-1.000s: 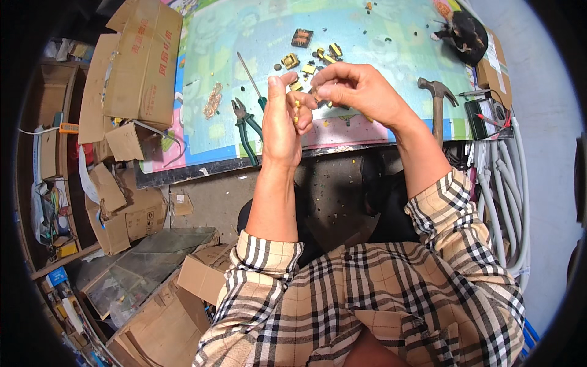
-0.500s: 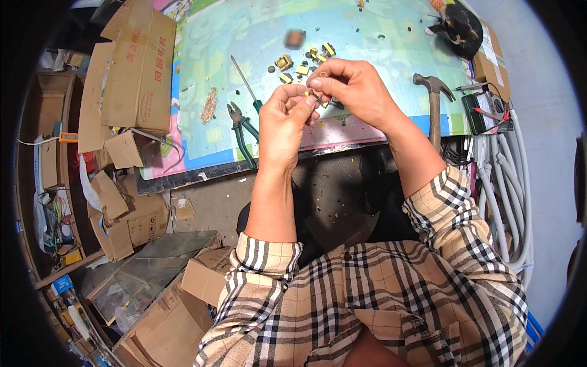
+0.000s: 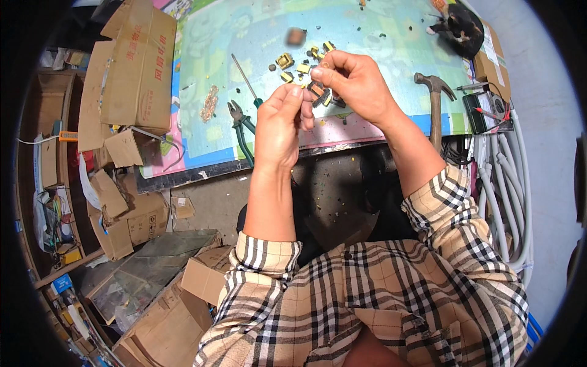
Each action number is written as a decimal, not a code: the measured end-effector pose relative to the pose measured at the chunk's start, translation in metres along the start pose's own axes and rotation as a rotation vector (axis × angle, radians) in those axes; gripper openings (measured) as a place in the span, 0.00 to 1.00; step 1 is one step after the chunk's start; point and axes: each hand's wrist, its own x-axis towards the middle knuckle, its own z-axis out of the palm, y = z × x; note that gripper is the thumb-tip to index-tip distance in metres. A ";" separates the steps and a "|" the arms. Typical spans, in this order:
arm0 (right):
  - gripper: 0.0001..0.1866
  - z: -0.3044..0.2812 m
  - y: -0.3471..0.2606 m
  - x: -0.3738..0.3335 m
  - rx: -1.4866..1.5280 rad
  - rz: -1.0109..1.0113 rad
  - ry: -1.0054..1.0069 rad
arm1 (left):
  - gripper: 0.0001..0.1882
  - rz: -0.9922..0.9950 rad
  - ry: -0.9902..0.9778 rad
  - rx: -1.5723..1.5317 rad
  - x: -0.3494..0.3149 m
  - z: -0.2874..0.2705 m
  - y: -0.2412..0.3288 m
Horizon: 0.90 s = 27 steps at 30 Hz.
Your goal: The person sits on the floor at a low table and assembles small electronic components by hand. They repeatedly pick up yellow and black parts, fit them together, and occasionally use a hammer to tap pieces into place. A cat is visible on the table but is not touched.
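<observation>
Over the near edge of the table, my left hand (image 3: 280,122) has thumb and forefinger pressed together; what sits between them is too small to make out. My right hand (image 3: 358,85) pinches what looks like a thin loop of copper wire (image 3: 324,65), mostly covered by the fingers. Between both hands a small copper-wound coil (image 3: 317,92) with dark ends shows; whether it is held or lies on the table I cannot tell. Beyond the fingers are several yellow-and-black transformer parts (image 3: 285,60), partly hidden by my right hand.
Green-handled pliers (image 3: 241,128) and a screwdriver (image 3: 244,74) lie left of my hands, near tangled copper wire (image 3: 209,104). A hammer (image 3: 435,104) lies to the right, beside a meter with leads (image 3: 483,113). A cat (image 3: 460,29) rests far right. Cardboard boxes (image 3: 137,67) stand left.
My hands have drawn slightly apart, the right one up and the left one a little leftward. The copper-wound coil between them now shows more fully.
</observation>
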 end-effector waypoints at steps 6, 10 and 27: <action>0.11 -0.003 -0.005 0.000 0.043 0.076 -0.102 | 0.10 -0.215 -0.198 -0.523 0.004 -0.008 0.000; 0.11 -0.004 -0.002 0.002 0.081 0.130 -0.150 | 0.10 -0.206 -0.223 -0.351 0.001 -0.008 0.001; 0.09 -0.026 -0.021 -0.001 0.008 0.128 -0.287 | 0.08 -0.111 -0.204 -0.244 -0.002 -0.006 0.003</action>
